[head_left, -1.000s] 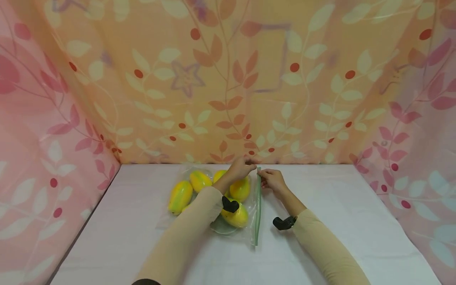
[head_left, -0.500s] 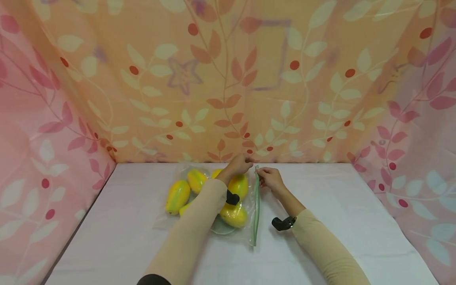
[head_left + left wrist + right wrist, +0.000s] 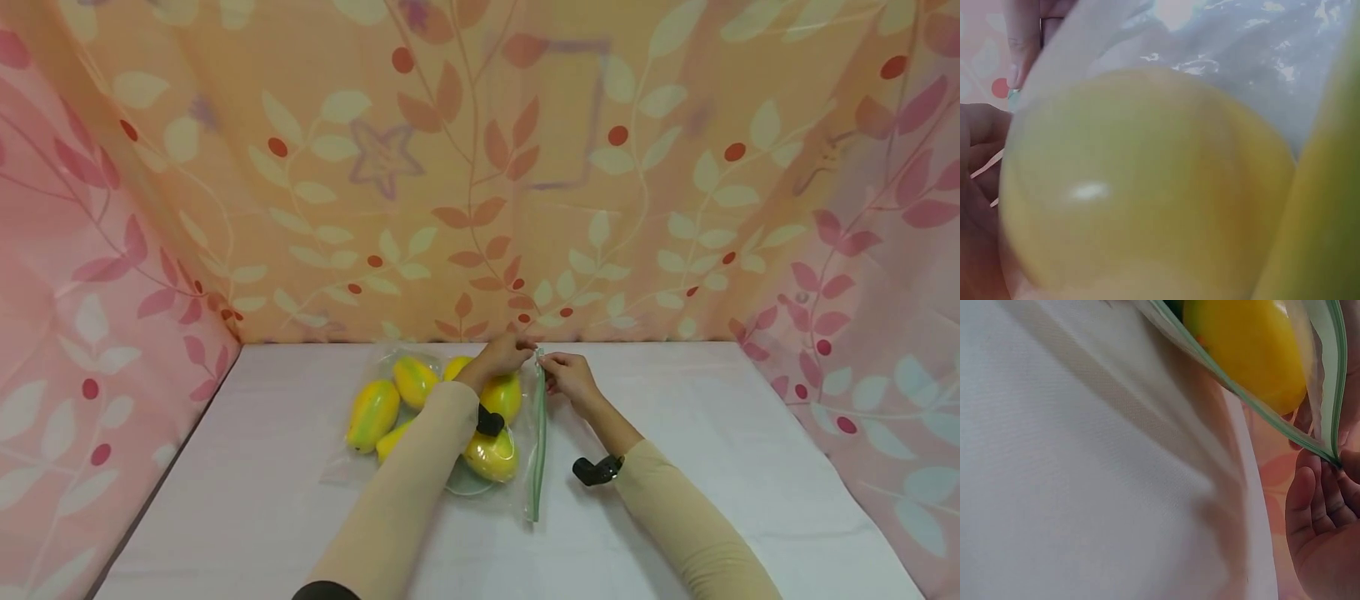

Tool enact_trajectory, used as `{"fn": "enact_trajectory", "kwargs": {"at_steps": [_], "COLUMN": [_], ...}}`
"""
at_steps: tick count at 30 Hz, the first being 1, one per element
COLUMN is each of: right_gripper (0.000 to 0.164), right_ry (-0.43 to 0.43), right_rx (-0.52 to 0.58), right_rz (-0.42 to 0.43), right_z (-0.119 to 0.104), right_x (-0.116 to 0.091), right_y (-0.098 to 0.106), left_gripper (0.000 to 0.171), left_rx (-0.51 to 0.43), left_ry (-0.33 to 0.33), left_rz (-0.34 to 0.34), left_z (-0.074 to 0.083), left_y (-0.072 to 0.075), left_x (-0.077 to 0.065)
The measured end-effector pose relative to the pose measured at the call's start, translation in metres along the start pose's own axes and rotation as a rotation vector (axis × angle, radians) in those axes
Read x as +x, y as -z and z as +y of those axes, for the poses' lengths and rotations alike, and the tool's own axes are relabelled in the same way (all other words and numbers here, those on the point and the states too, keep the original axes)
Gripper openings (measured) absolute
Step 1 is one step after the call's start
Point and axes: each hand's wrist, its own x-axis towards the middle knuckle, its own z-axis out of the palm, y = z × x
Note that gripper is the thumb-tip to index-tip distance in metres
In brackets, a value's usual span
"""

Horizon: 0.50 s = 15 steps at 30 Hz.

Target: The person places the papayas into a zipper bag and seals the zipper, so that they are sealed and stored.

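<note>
A clear zip bag (image 3: 528, 492) with a green zip strip (image 3: 539, 442) lies on the table, its mouth towards the right. Inside are several yellow fruits (image 3: 372, 414) with green streaks, mango-like, and a greenish clear plate (image 3: 471, 483). My right hand (image 3: 573, 379) pinches the far end of the strip; in the right wrist view that hand (image 3: 1329, 531) holds the point where the two green edges (image 3: 1254, 409) meet. Reaching over the bag, my left hand (image 3: 506, 354) has its curled fingertips at the same far corner. Fruit (image 3: 1147, 187) fills most of the left wrist view.
The white tabletop (image 3: 697, 467) extends on both sides of the bag. A floral curtain (image 3: 480, 167) stands close behind the far edge, with pink patterned side cloths (image 3: 60, 350) left and right. A black wrist camera (image 3: 596, 471) sits on my right wrist.
My left fingertips drew slightly back from the corner, then came in to it again. My right hand keeps its pinch at the strip's far end. The bag stays about where it was.
</note>
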Motion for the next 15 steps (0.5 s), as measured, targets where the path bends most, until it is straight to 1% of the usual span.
{"fn": "enact_trajectory", "kwargs": {"at_steps": [5, 11, 15], "right_gripper": [0.031, 0.029, 0.029], "right_ry": [-0.008, -0.017, -0.003], "right_rx": [-0.009, -0.018, -0.015], "right_rz": [0.002, 0.014, 0.014], "right_z": [0.002, 0.006, 0.0073], "right_x": [0.003, 0.0073, 0.008], "right_y": [0.0017, 0.0018, 0.0013], "left_gripper": [0.025, 0.023, 0.023], "left_rx": [-0.006, -0.044, -0.063], "left_ry": [0.027, 0.049, 0.055], "left_rz": [0.045, 0.049, 0.055], "left_z": [-0.0027, -0.0023, -0.0029], "left_y": [0.0003, 0.0003, 0.0001], "left_x": [0.0017, 0.0019, 0.002]}}
